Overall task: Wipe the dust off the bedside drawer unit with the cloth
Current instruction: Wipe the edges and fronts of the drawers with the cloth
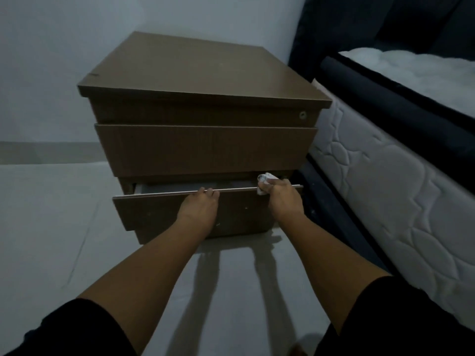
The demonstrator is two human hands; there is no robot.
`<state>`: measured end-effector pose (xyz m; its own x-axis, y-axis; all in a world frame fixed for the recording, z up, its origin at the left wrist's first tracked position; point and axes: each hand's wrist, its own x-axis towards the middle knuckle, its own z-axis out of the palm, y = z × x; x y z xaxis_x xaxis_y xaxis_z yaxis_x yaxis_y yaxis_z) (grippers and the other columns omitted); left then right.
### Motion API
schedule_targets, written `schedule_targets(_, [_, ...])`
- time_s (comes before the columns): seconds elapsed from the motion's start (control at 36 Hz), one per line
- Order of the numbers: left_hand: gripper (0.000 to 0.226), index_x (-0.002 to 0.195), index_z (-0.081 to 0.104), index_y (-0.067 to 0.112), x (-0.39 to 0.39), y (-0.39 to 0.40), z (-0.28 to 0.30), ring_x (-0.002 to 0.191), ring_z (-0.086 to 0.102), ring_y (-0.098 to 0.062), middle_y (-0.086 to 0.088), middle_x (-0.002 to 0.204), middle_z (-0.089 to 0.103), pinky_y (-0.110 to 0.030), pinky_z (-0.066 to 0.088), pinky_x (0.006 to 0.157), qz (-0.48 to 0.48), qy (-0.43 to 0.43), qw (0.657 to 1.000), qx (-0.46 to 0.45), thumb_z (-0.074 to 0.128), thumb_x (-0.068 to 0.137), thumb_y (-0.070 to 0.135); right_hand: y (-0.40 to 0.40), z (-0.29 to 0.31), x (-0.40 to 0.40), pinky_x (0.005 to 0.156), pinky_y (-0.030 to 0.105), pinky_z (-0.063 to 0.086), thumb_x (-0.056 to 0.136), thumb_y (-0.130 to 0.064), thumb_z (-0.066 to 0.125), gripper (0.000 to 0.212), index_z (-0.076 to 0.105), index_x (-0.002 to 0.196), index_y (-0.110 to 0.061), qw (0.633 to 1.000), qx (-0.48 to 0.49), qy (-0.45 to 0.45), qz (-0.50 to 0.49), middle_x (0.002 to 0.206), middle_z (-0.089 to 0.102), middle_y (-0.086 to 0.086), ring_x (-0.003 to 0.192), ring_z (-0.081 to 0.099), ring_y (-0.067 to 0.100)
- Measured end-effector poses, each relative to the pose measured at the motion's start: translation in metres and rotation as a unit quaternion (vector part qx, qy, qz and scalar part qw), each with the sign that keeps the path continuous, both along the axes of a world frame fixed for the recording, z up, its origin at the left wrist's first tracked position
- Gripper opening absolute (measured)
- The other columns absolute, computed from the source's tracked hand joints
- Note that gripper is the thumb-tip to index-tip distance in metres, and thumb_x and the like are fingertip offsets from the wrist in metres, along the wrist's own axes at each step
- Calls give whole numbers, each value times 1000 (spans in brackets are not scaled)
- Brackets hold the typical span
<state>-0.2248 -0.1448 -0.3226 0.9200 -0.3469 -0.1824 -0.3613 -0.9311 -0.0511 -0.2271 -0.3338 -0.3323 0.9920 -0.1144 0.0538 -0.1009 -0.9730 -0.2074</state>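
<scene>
The bottom drawer (200, 211) is pulled out; left hand (199, 205) grips its edge, right hand (284, 199) holds the cloth (264, 179) there. Probably much remains.

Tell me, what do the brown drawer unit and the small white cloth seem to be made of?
The brown drawer unit looks like laminated board: flat matte faces, a pale thin edge on the open bottom drawer. The small white cloth, bunched in the right hand, looks like soft fabric, possibly tissue.
</scene>
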Motion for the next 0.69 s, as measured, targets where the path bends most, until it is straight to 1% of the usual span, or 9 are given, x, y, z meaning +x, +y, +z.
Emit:
schedule_targets(0.14, [71,151,18,7,-2,-14,-1,141,29,-28,-12,152,29,-39,36,108,21,10,999,47,55,91,20,-17,-2,1,100,38,43,92,-11,48,42,52,131,-27,999,30,-14,-26,137,43,10,118,48,28])
schedule_targets(0.22, [69,150,22,7,-3,-19,1,139,31,-28,-12,150,30,-39,37,108,23,15,997,68,55,91,20,-31,-1,0,100,38,42,94,-17,48,36,53,129,-25,997,39,-19,-57,132,42,13,114,49,30])
schedule_targets(0.28, [68,150,24,7,-2,-22,3,139,32,-28,-12,150,31,-39,37,108,24,20,996,80,56,91,18,-39,-1,2,97,35,41,97,-21,42,32,56,125,-22,996,32,-23,-77,130,44,13,112,48,29])
schedule_targets(0.36, [65,150,26,8,0,-27,6,140,30,-28,-13,151,29,-38,37,109,27,28,995,90,54,92,17,-45,1,3,88,34,44,95,-12,41,30,60,118,-14,990,38,-54,-122,128,52,14,114,48,29])
schedule_targets(0.42, [68,151,23,8,4,-28,5,142,26,-29,-13,153,26,-39,36,111,35,36,995,85,54,92,18,-48,2,2,81,33,45,92,-5,43,27,61,111,-10,987,34,-65,-143,121,56,13,109,52,29])
schedule_targets(0.47, [73,152,18,9,10,-26,2,145,22,-30,-13,156,21,-41,34,113,42,36,996,70,57,91,18,-49,2,0,79,31,45,89,-1,46,28,61,111,-10,985,40,-63,-153,117,59,13,106,56,28])
schedule_targets(0.56, [79,153,9,11,22,-22,-6,148,14,-29,-12,159,12,-44,29,116,52,33,997,39,56,90,14,-49,0,-1,76,29,45,85,5,47,37,61,114,-14,985,66,-63,-146,117,59,12,102,58,27])
schedule_targets(0.64, [79,154,1,13,29,-19,-9,150,6,-28,-10,161,2,-45,21,119,55,38,998,21,50,92,8,-46,-3,0,88,35,50,85,6,47,47,58,125,-18,985,98,-70,-125,124,56,14,107,57,31])
schedule_targets(0.69, [77,154,-4,12,34,-15,-10,150,0,-27,-7,162,-4,-45,17,119,49,50,997,13,44,94,5,-42,-4,2,91,38,50,87,5,47,49,56,128,-19,982,122,-80,-123,127,55,13,109,57,31])
